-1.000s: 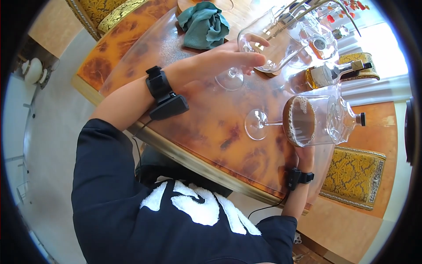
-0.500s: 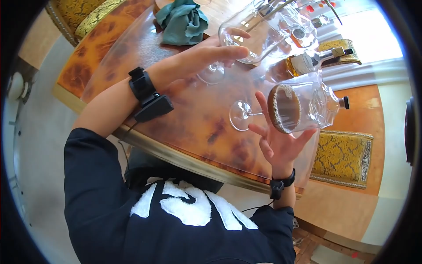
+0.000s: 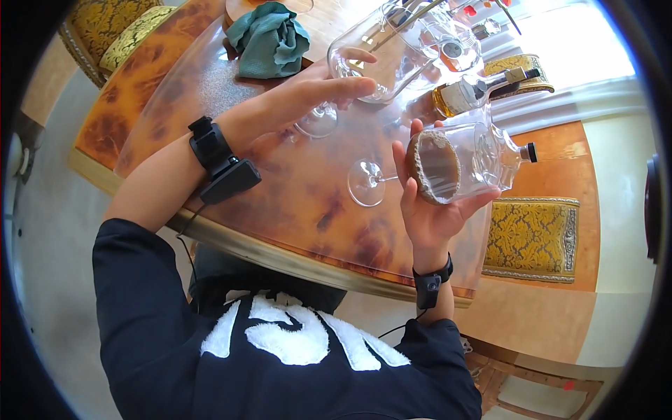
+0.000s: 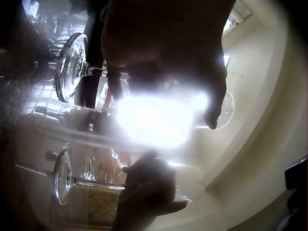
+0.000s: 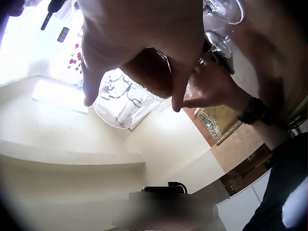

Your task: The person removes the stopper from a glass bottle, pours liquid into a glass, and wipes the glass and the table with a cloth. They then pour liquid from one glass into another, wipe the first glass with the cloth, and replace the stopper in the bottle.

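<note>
My left hand (image 3: 318, 87) cups the bowl of an empty-looking stemmed glass (image 3: 402, 52), thumb along the near side and fingers partly behind it. On the right, my right hand (image 3: 435, 220) cradles the bowl of a stemmed glass holding a foamy brown drink (image 3: 439, 168), with fingers and thumb spread around it. The left wrist view has my left hand (image 4: 166, 43) dark against glare, and my right hand (image 4: 147, 190) by a stem. Brown drink (image 5: 149, 72) shows between the fingers of my right hand (image 5: 139, 33). Whether the feet touch the table is unclear.
A marbled table (image 3: 308, 203) spans the middle. Behind stand a bottle of amber liquid (image 3: 458, 96) and a stoppered clear decanter (image 3: 493, 154). A crumpled green cloth (image 3: 269, 42) lies at the back left. Patterned chairs (image 3: 532, 238) surround the table.
My right hand has come up from behind the glass with the brown drink and now cups its bowl from the near side. My left hand keeps its hold; the whole head view has shifted.
</note>
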A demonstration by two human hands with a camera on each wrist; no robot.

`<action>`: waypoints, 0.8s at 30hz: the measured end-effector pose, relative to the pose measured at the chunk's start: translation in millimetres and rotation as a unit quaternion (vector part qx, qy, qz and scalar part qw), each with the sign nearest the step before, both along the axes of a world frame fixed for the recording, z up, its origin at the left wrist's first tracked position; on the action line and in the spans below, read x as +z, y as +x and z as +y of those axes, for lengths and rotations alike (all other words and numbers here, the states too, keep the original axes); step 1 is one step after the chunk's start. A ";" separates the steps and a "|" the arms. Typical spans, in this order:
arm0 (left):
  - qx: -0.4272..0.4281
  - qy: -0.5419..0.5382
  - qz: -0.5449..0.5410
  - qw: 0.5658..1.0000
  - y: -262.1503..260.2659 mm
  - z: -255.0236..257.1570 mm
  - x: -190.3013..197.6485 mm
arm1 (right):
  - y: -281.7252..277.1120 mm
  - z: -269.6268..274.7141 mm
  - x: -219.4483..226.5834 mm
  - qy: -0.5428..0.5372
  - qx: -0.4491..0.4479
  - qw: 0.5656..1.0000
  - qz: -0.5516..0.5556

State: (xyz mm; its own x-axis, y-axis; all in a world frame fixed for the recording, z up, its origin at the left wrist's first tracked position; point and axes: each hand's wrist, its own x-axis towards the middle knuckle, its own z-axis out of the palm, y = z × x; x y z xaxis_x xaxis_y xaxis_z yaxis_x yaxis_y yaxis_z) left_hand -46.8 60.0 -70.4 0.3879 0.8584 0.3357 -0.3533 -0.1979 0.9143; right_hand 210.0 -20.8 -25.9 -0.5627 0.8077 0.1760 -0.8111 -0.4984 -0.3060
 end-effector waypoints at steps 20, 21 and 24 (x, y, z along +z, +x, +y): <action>0.003 -0.011 0.010 1.000 -0.7 -6.3 6.8 | -19.8 4.7 17.9 -0.126 -0.123 0.984 -0.035; 0.004 -0.011 0.009 1.000 -0.5 -6.5 6.4 | -19.5 5.5 19.2 -0.132 -0.147 0.979 -0.045; 0.014 -0.015 0.011 1.000 0.9 -6.9 7.3 | -17.4 8.9 18.6 -0.170 -0.120 0.978 0.034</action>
